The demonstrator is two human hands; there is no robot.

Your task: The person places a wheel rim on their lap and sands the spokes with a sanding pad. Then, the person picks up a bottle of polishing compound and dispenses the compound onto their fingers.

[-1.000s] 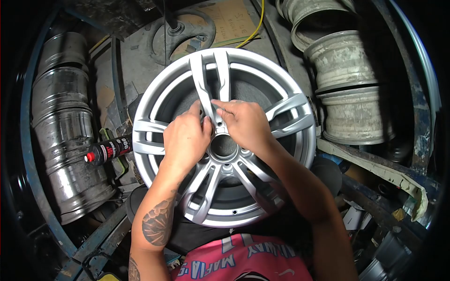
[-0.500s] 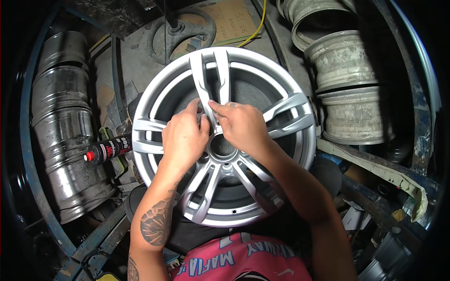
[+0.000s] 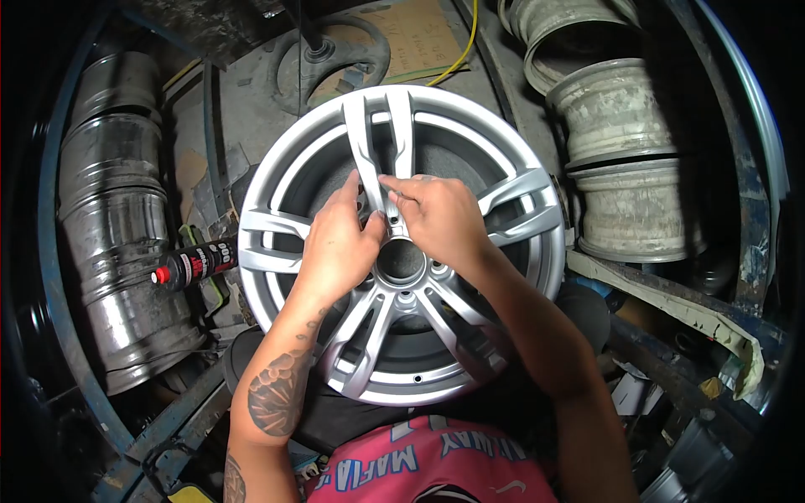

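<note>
A silver wheel rim [image 3: 362, 381] with paired spokes lies face up in front of me, its round centre hole between my forearms. My left hand [image 3: 342, 239] rests on the left side of an upper spoke near the hub, thumb and index finger apart on the metal. On the other side of that spoke, my right hand [image 3: 440, 220] has its index fingertip against the spoke, with the other fingers curled. Whether something small is pinched in the right fingers cannot be made out.
Shiny metal barrels [image 3: 117, 222] are stacked at the left. Beside the rim lies a black bottle [image 3: 194, 265] with a red cap. Dull, stained rims [image 3: 629, 205] stand at the right. Behind are a dark spoked wheel [image 3: 319, 54], cardboard [image 3: 419, 38] and a yellow cable [image 3: 468, 50].
My left hand has shifted slightly right, its thumb now closer to the hub. My right hand has lifted a little, uncovering a bolt hole. The rim has stayed nearly in place.
</note>
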